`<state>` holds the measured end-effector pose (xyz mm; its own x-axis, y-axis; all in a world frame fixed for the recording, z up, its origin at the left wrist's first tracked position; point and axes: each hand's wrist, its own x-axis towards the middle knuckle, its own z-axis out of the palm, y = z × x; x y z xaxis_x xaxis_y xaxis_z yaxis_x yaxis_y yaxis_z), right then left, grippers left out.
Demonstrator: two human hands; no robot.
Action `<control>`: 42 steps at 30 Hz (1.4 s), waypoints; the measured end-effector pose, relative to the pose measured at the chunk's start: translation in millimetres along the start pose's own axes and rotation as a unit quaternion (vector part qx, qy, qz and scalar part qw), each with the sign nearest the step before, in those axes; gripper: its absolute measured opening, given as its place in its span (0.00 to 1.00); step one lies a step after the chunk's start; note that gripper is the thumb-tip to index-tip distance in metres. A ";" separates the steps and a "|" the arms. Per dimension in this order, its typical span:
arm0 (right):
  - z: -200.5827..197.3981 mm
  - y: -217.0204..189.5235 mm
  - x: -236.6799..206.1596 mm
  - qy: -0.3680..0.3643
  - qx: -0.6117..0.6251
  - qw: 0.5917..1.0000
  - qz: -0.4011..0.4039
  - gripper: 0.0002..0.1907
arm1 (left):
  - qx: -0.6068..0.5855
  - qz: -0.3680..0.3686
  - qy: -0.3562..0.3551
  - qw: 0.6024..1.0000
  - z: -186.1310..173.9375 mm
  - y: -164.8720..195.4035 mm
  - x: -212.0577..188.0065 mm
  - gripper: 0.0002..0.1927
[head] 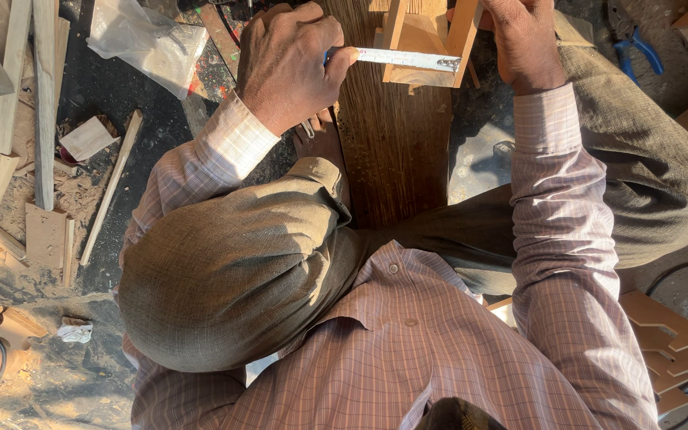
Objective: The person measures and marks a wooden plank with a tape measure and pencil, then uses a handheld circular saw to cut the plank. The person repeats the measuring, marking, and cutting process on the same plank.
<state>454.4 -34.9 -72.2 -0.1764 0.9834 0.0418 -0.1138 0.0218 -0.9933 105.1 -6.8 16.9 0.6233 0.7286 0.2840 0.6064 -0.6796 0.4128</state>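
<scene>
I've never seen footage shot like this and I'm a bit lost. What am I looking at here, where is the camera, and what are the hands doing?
The camera sits on the person's head and looks straight down, so you see their own checked shirt, bent knees and two bare hands. No machine is involved.

The left hand grips the case of a silvery metal tape measure, its blade pulled out sideways. The right hand rests on a small pale wooden frame, where the blade's end reaches. The frame stands on a dark brown grained plank that runs between the knees.

Around them on the dusty floor: pale wood offcuts and strips, a clear plastic bag and blue-handled pliers.
</scene>
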 end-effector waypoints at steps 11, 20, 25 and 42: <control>0.7 -0.5 0.0 -0.002 -0.002 1.000 0.010 0.15 | 0.006 -0.005 -0.001 1.000 6.1 -3.3 -2.0 0.12; 0.6 1.7 -0.8 0.005 0.008 1.000 0.011 0.17 | -0.008 -0.019 -0.016 1.000 10.3 -5.1 -2.9 0.13; 1.7 0.1 -0.7 -0.001 0.009 1.000 0.003 0.17 | -0.009 -0.019 -0.012 1.000 12.6 -6.1 -3.4 0.12; 13.1 -20.7 5.3 -0.020 0.012 1.000 -0.014 0.15 | 0.004 -0.034 -0.022 0.999 -2.2 4.7 2.1 0.14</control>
<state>443.0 -32.5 -50.0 -0.2119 0.9745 0.0734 -0.1418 0.0436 -0.9889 108.1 -8.3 21.3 0.6008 0.7693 0.2175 0.6518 -0.6289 0.4238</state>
